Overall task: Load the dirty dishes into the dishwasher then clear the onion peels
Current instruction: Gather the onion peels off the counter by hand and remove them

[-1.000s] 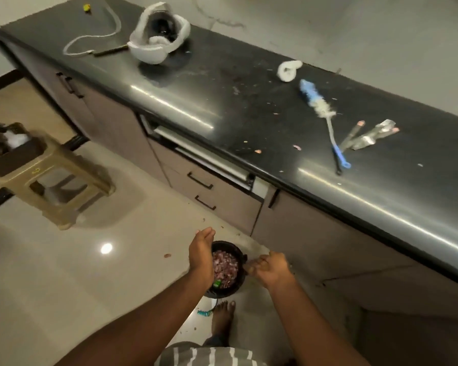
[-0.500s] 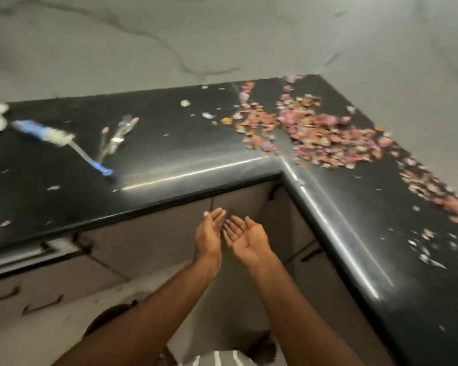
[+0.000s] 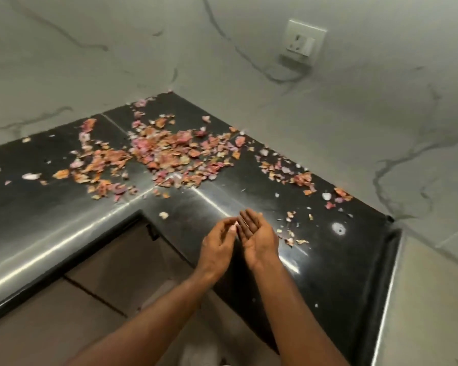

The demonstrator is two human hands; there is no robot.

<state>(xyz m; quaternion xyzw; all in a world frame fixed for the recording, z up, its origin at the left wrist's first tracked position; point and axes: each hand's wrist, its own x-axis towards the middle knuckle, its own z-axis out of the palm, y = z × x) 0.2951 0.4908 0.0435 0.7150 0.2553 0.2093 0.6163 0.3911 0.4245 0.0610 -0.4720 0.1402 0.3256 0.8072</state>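
Onion peels [image 3: 169, 154] litter the corner of the black surface [image 3: 341, 273] below a wall socket [image 3: 303, 43]; left hand [image 3: 218, 247] and right hand [image 3: 259, 237], spread, empty, palms up, hover nearer its front edge.
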